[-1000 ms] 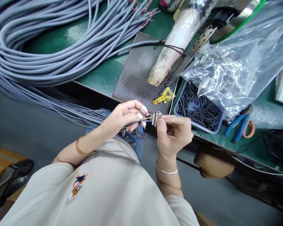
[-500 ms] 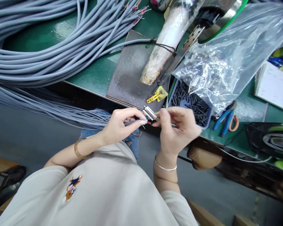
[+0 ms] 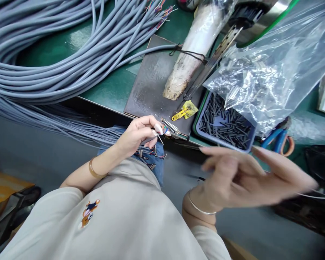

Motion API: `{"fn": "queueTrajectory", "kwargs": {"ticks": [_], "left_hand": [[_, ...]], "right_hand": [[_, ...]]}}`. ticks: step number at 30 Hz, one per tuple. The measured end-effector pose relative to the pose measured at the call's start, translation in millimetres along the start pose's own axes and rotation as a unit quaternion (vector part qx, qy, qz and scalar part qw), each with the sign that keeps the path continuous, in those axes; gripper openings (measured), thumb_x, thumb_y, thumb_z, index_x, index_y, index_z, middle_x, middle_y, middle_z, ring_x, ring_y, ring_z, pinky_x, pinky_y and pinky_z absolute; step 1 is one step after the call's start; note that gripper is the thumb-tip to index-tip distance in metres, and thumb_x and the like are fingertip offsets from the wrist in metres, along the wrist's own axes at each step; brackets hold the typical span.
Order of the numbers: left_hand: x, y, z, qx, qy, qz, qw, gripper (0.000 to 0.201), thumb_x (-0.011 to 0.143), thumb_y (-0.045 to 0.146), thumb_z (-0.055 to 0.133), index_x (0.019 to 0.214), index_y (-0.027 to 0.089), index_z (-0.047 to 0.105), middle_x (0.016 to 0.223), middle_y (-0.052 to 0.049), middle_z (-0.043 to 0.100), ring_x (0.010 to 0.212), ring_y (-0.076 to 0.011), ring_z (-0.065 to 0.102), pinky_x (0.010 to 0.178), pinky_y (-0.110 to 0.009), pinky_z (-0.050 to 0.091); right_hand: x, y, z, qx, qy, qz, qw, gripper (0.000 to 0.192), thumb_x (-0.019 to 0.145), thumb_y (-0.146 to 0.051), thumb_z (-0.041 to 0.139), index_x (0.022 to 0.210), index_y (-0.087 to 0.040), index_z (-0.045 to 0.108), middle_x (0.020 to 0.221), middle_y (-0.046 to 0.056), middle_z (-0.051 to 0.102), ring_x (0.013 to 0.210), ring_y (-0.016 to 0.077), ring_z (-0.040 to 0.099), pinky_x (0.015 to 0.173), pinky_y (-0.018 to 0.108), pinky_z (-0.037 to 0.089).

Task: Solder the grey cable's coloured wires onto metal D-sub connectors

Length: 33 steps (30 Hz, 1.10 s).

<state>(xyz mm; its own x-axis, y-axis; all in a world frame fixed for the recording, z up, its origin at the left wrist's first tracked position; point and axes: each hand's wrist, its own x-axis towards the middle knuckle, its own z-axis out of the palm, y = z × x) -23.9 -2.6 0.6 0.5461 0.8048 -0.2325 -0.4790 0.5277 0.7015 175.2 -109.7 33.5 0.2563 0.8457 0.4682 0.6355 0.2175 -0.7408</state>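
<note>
My left hand (image 3: pixel 144 133) pinches the end of a grey cable (image 3: pixel 149 141), its thumb and fingers closed near the stripped wires. Thin coloured wires (image 3: pixel 164 129) run from there to a metal multi-pin connector (image 3: pixel 170 126), held at the front edge of the bench. A pale loose wire (image 3: pixel 160 139) sticks out below the fingertips. My right hand (image 3: pixel 241 177) is apart from the connector, to the right and in front of the blue tray; it is motion-blurred, with its fingers spread. A dark blurred streak (image 3: pixel 195 177) shows left of its wrist; I cannot tell what it is.
A tray (image 3: pixel 251 139) of short black tubes stands under a clear bag (image 3: pixel 281 61) of connectors. Blue-handled pliers (image 3: pixel 280 140) lie to the right. A soldering iron (image 3: pixel 215 54) and wrapped white roll (image 3: pixel 189 54) rest above a dark plate (image 3: pixel 148 79). Grey cables (image 3: pixel 56 76) fill the left.
My right hand has left the connector, moved right and toward me, and spread its fingers. My left hand still holds the cable. The whole view has shifted slightly.
</note>
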Motion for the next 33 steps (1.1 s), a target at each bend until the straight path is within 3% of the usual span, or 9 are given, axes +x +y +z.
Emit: {"fn": "queueTrajectory", "kwargs": {"ticks": [2,5,10,18,25,33], "left_hand": [[0,0,0.5,-0.011,-0.004,0.009,1.000,0.007,0.063,0.012,0.071,0.068,0.013,0.066,0.073,0.001,0.068,0.038,-0.0046,0.053,0.037,-0.018,0.032],[-1,0,0.7,-0.022,-0.021,0.017,0.999,0.005,0.062,0.012,0.072,0.064,0.012,0.068,0.069,0.001,0.065,0.037,-0.0044,0.052,0.037,-0.017,0.030],[-2,-1,-0.3,-0.016,-0.043,0.029,0.999,0.009,0.064,0.016,0.078,0.063,0.012,0.070,0.070,0.000,0.066,0.039,-0.0042,0.052,0.038,-0.017,0.032],[-1,-6,-5.7,0.050,-0.054,0.069,0.995,0.014,0.073,0.024,0.081,0.070,0.013,0.071,0.075,-0.001,0.064,0.046,-0.0033,0.051,0.042,-0.016,0.039],[2,-8,-13.9,0.132,-0.103,0.178,0.970,0.011,0.080,0.022,0.078,0.073,0.016,0.073,0.076,-0.003,0.064,0.062,-0.0071,0.057,0.055,-0.017,0.047],[2,-6,-19.1,0.132,-0.130,0.183,0.966,0.012,0.082,0.025,0.078,0.076,0.016,0.072,0.079,-0.004,0.064,0.062,-0.0073,0.057,0.057,-0.019,0.048]], "right_hand": [[6,2,17,-0.006,0.024,-0.011,1.000,0.012,0.094,-0.023,0.068,0.106,-0.022,0.071,0.085,0.000,0.078,0.067,0.0177,0.077,0.057,0.029,0.063],[12,4,34,-0.020,0.029,-0.088,0.995,0.019,0.086,-0.008,0.073,0.099,-0.022,0.071,0.083,-0.001,0.080,0.072,0.0162,0.078,0.062,0.025,0.062],[13,6,44,-0.043,0.024,-0.209,0.977,0.023,0.082,-0.007,0.079,0.096,-0.021,0.069,0.096,0.003,0.082,0.084,0.0169,0.079,0.074,0.027,0.065],[12,12,53,-0.070,-0.003,-0.218,0.973,0.027,0.081,-0.005,0.079,0.099,-0.021,0.067,0.101,0.004,0.082,0.087,0.0163,0.079,0.078,0.026,0.066],[6,20,55,-0.045,0.019,-0.264,0.963,0.024,0.081,-0.007,0.079,0.099,-0.019,0.069,0.107,0.004,0.082,0.091,0.0166,0.080,0.082,0.027,0.068],[4,20,57,-0.024,0.023,-0.282,0.959,0.028,0.080,-0.005,0.079,0.102,-0.018,0.069,0.111,0.005,0.081,0.093,0.0177,0.079,0.082,0.029,0.069]]}}
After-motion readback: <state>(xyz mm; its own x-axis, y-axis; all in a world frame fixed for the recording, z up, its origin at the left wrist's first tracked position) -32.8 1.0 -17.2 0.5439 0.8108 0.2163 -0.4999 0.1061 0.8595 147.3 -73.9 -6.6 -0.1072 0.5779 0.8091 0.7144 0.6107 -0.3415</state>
